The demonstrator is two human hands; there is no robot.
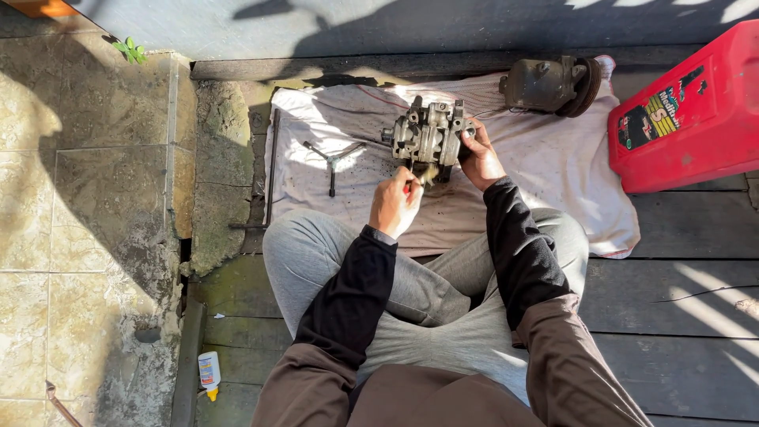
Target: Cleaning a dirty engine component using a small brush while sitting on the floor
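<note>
A grey metal machine part (427,136), blocky with ports and bolts, stands on a stained white cloth (553,166) in front of my crossed legs. My left hand (394,204) is closed on a small brush with a red handle (417,179), its bristles against the part's near side. My right hand (479,158) grips the part's right side and steadies it.
A three-armed wrench (332,158) lies on the cloth to the left. A dark round-ended motor part (553,84) sits at the cloth's far right corner. A red plastic canister (694,111) stands at right. A thin metal rod (271,170) lies along the cloth's left edge. A small bottle (209,373) lies near the tiled floor.
</note>
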